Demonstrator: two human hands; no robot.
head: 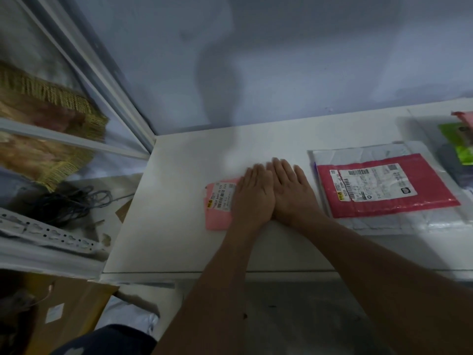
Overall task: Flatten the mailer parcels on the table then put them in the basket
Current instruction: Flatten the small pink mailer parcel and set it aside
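A small light pink mailer (218, 213) with a white shipping label lies on the white table (179, 175). My left hand (252, 196) and my right hand (290, 192) lie side by side, palms down with straight fingers, pressing on the mailer's right part, which they hide. To the right, a larger dark pink mailer (384, 198) with a label lies flat on top of a white mailer (358, 155). No basket is in view.
At the far right edge lie a green packet (458, 139) and a grey item (455, 165). Left of the table are a window frame, tangled dark cables (69, 203) and a cardboard box (64, 311) on the floor. The wall stands right behind the table.
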